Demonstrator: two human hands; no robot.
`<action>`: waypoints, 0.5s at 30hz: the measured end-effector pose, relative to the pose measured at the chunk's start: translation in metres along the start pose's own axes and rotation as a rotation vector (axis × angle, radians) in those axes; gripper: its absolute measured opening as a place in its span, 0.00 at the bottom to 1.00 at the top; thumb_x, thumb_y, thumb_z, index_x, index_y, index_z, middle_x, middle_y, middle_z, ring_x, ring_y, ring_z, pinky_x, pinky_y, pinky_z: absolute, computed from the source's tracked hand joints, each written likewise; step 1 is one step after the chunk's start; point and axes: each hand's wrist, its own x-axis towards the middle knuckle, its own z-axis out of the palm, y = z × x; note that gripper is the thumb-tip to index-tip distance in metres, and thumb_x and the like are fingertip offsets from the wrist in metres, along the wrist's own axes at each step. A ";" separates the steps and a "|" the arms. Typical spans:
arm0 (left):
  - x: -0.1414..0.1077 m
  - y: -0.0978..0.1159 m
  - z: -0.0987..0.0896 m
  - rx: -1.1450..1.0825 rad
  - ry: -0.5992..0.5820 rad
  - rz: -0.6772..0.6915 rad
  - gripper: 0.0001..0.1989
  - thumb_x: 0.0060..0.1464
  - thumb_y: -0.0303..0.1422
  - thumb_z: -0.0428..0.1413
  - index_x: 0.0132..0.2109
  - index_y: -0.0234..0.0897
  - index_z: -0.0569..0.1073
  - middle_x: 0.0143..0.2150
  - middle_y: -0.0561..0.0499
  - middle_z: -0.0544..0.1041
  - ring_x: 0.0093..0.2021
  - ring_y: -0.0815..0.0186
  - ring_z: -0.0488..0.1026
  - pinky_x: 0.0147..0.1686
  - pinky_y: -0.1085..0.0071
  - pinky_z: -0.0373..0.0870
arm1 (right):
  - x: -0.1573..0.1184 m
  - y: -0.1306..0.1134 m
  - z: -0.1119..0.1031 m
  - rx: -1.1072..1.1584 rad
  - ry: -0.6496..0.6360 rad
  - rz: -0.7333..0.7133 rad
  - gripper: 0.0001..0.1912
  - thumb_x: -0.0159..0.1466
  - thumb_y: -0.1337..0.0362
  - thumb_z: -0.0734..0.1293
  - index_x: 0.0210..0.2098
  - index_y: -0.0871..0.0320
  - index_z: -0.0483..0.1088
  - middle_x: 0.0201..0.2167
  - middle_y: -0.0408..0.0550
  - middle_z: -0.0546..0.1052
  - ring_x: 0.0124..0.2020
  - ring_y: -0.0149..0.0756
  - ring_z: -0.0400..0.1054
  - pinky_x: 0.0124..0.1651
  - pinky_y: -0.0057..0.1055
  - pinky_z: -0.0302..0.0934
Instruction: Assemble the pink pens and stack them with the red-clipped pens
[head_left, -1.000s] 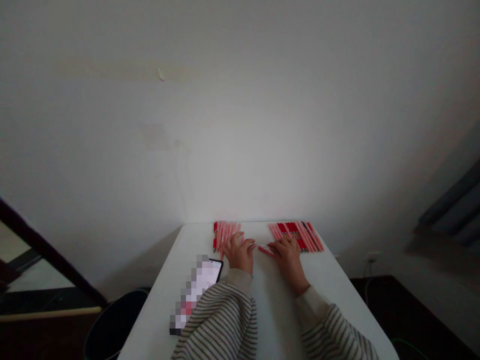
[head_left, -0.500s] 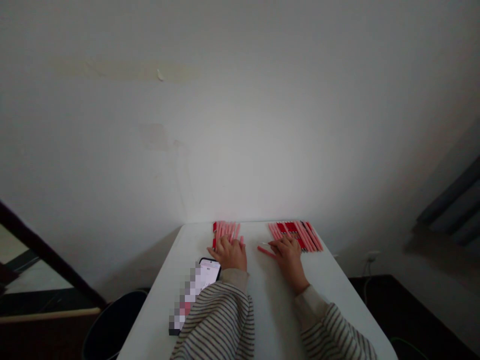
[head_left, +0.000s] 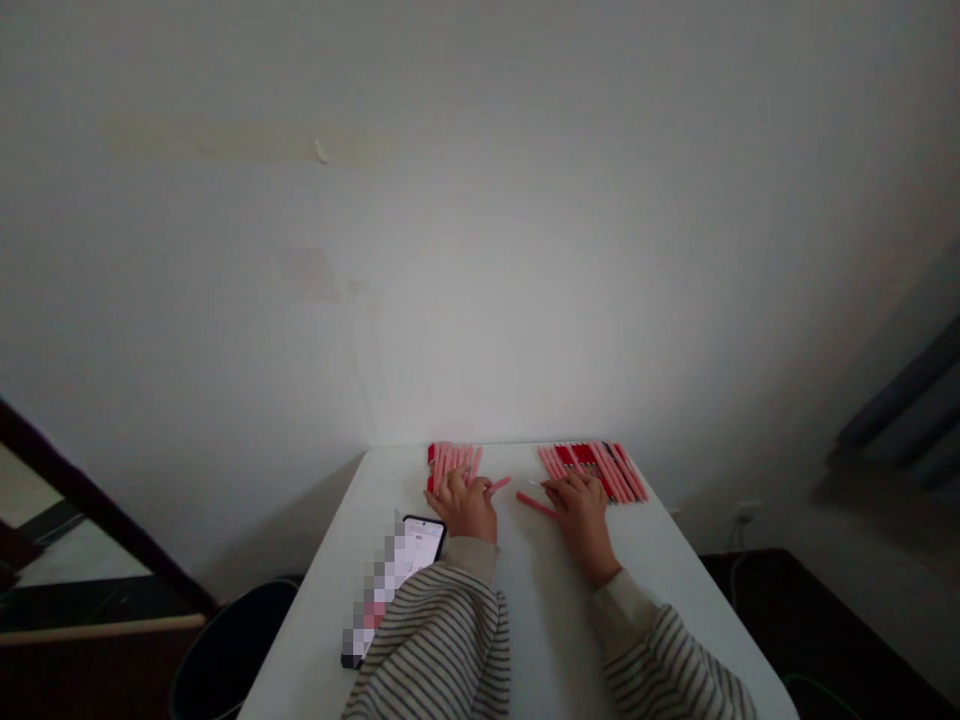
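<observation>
My left hand (head_left: pixel 469 508) is closed on a short pink stick (head_left: pixel 499 486) that pokes out on its thumb side, tilted up to the right. Just beyond its fingers lies a row of similar pink sticks (head_left: pixel 455 458) with red pieces beside them. Another pink stick (head_left: pixel 534 503) juts leftward from under my right hand (head_left: pixel 581 510), whose fingers are bent over it. A thin pale tip (head_left: pixel 534 484) shows at the right fingertips, too small to name. Past that hand lies a second row of pink sticks (head_left: pixel 615 472) with red pieces (head_left: pixel 574 455) among them.
Both hands rest over a narrow white table (head_left: pixel 547 620) pushed against a pale wall (head_left: pixel 480 250). A phone (head_left: pixel 420 540) with a lit screen lies left of my left forearm. A dark bin (head_left: pixel 232 650) stands on the floor at the left. Dark cloth (head_left: pixel 900 400) hangs at right.
The pink stick at my left hand has turned from upright to slanting rightward, toward the right hand. My right hand has hardly moved.
</observation>
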 end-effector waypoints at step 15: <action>-0.002 -0.003 0.003 -0.041 0.003 0.089 0.08 0.53 0.34 0.54 0.34 0.47 0.79 0.51 0.48 0.71 0.56 0.54 0.61 0.59 0.42 0.48 | 0.000 0.001 0.000 -0.027 0.004 -0.025 0.12 0.65 0.58 0.61 0.36 0.48 0.77 0.37 0.47 0.75 0.44 0.43 0.57 0.48 0.41 0.49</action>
